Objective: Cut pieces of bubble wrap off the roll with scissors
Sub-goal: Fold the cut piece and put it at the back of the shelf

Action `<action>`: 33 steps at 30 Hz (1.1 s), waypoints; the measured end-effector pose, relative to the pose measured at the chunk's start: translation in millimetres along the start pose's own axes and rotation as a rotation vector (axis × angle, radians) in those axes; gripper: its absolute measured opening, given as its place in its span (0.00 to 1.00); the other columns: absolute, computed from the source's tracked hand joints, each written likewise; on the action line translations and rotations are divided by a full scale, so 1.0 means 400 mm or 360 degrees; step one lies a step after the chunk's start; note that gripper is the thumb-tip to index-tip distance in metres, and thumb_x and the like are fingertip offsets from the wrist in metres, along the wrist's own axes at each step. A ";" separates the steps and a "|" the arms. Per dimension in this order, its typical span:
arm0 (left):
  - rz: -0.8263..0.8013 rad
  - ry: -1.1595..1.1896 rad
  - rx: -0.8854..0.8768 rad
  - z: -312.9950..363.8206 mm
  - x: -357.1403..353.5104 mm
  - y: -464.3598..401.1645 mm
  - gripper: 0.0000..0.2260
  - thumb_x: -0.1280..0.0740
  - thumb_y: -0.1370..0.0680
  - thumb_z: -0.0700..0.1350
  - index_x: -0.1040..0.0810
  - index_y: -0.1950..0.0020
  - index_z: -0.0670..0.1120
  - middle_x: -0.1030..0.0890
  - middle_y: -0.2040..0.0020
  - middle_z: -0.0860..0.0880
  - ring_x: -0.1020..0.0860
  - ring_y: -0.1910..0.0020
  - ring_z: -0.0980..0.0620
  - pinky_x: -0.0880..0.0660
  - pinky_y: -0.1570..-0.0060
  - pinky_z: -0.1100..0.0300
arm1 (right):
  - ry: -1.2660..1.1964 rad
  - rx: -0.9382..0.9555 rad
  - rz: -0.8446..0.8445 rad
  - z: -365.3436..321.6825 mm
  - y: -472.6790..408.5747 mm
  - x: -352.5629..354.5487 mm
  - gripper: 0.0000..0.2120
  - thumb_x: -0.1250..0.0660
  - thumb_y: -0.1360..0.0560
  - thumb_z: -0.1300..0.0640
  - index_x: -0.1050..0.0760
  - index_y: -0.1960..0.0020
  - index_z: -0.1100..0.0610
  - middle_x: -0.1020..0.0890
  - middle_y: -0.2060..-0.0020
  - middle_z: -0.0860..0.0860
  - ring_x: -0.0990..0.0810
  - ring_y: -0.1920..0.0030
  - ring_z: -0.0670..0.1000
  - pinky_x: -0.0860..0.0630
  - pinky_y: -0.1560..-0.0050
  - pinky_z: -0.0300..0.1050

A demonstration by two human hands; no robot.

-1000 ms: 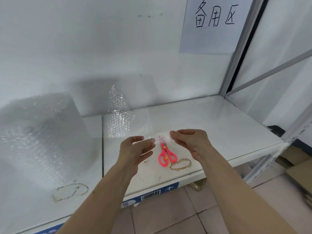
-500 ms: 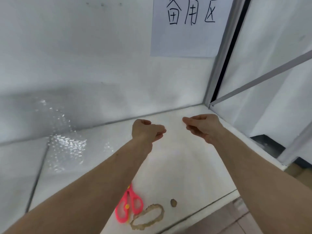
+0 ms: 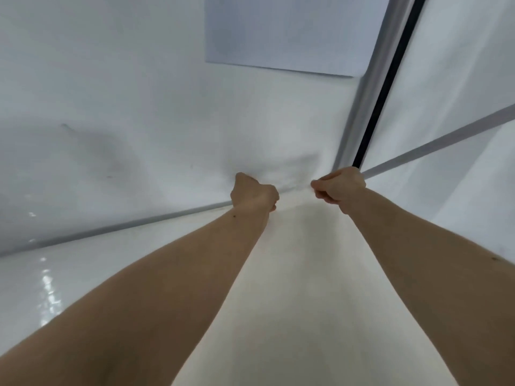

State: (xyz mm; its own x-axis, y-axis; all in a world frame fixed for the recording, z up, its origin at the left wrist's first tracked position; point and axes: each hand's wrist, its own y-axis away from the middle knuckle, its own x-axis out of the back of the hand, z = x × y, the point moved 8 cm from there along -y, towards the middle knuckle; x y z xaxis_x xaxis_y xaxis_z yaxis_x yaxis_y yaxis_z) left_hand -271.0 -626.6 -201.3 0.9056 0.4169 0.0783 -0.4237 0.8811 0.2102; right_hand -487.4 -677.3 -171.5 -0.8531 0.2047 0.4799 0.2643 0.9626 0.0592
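Fingers [image 3: 320,188] of the right hand [image 3: 341,188] are curled inward and pinched together at the tips; fingers of the left hand [image 3: 253,195] are closed into a loose fist, seen from the back of the hand. Between the two hands a faint, nearly transparent sheet of bubble wrap [image 3: 292,171] appears stretched (heavy motion blur makes its edges hard to trace). Each hand seems to grip one end of this sheet, though the exact contact cannot be told. Both forearms reach forward from the lower corners of the view and converge near the back of the shelf [image 3: 292,274], a white surface. Both hands are raised close to the seam where the shelf meets the white rear wall [image 3: 139,93]. A glossy patch with bright reflections [image 3: 47,288] lies on the shelf at far left; whether it is more bubble wrap cannot be told. A sheet of paper [image 3: 289,32] is fixed to the wall above the hands. A metal upright [image 3: 370,87] stands at the right.
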 end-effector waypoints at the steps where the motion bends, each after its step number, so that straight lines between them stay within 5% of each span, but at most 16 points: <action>1: 0.0011 -0.0038 -0.0035 -0.002 -0.007 -0.014 0.17 0.30 0.31 0.31 0.32 0.48 0.43 0.25 0.50 0.42 0.18 0.58 0.43 0.19 0.67 0.57 | 0.0042 0.0001 0.0017 0.008 -0.012 -0.008 0.05 0.25 0.29 0.61 0.19 0.58 0.63 0.17 0.69 0.55 0.21 0.70 0.51 0.20 0.61 0.43; 5: 0.0043 -0.0246 -0.0173 -0.014 -0.029 -0.050 0.14 0.32 0.33 0.31 0.32 0.55 0.46 0.25 0.56 0.45 0.20 0.62 0.44 0.19 0.66 0.54 | 0.0154 0.0075 0.0123 0.024 -0.038 -0.022 0.05 0.26 0.30 0.62 0.19 0.64 0.60 0.14 0.64 0.58 0.14 0.57 0.57 0.18 0.48 0.50; 8: 0.0029 -0.0498 -0.0299 0.001 -0.041 -0.064 0.12 0.33 0.34 0.31 0.28 0.58 0.46 0.23 0.60 0.47 0.22 0.64 0.46 0.18 0.62 0.53 | 0.0221 0.0117 0.0162 0.026 -0.043 -0.027 0.05 0.27 0.30 0.61 0.16 0.56 0.62 0.14 0.59 0.59 0.15 0.53 0.57 0.19 0.46 0.50; 13: -0.0112 -0.0881 -0.0378 0.023 -0.071 -0.068 0.08 0.32 0.34 0.35 0.18 0.57 0.41 0.16 0.61 0.43 0.16 0.62 0.42 0.17 0.59 0.49 | 0.0345 0.0119 0.0195 0.027 -0.057 -0.036 0.13 0.25 0.32 0.61 0.18 0.49 0.65 0.15 0.55 0.59 0.17 0.52 0.58 0.19 0.50 0.49; 18: -0.0187 -0.1080 -0.0459 0.033 -0.072 -0.063 0.09 0.33 0.32 0.39 0.18 0.53 0.42 0.17 0.56 0.43 0.17 0.57 0.43 0.17 0.56 0.51 | 0.0480 0.0199 0.0180 0.014 -0.061 -0.044 0.12 0.28 0.29 0.61 0.18 0.47 0.66 0.15 0.53 0.60 0.17 0.51 0.59 0.20 0.45 0.53; 33: -0.0216 -0.1414 -0.0672 0.069 -0.062 -0.014 0.13 0.36 0.26 0.39 0.25 0.42 0.46 0.23 0.44 0.48 0.24 0.48 0.48 0.27 0.56 0.56 | 0.0618 0.0181 0.0216 -0.029 -0.037 -0.004 0.10 0.33 0.27 0.65 0.22 0.47 0.67 0.21 0.62 0.58 0.21 0.61 0.59 0.20 0.57 0.50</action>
State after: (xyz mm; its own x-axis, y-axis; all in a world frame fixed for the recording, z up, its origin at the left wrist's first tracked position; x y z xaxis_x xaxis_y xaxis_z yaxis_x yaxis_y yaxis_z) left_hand -290.7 -648.2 -177.4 0.5589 0.1396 0.8174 -0.1308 0.9882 -0.0794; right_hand -484.8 -694.1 -163.1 -0.5754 0.2695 0.7722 0.2927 0.9495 -0.1133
